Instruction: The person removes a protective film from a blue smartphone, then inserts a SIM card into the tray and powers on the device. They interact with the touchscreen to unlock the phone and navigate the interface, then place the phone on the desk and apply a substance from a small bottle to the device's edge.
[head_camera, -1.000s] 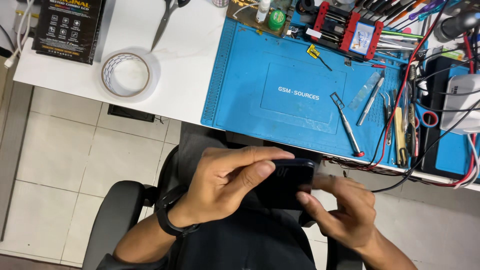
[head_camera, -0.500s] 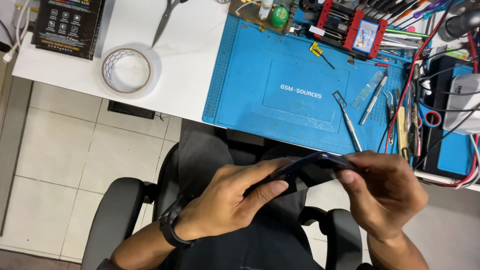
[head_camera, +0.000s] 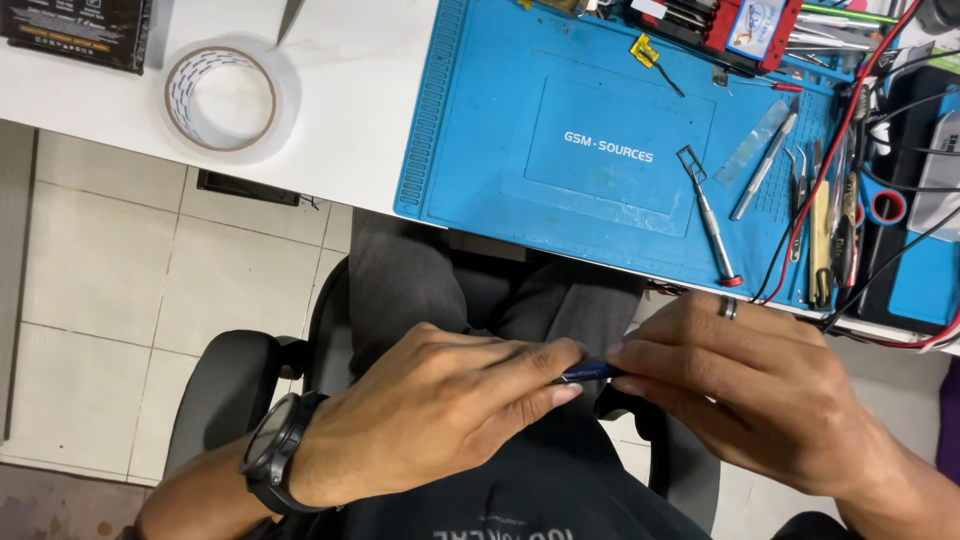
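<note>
Over my lap, my left hand and my right hand meet around a dark blue phone. The phone is turned edge-on, so only a thin blue sliver shows between my fingertips. Both hands pinch it, the left from the left end, the right from the right. A black watch sits on my left wrist and a ring on my right hand. Most of the phone is hidden by my fingers.
A blue work mat lies on the white desk ahead, with a metal opening tool, tweezers and red and black wires at its right. A tape roll and a black box lie at left. I sit on a black chair.
The phone has turned from showing its dark face to edge-on, and both hands have closed in lower over my lap. The view has shifted closer to the desk edge.
</note>
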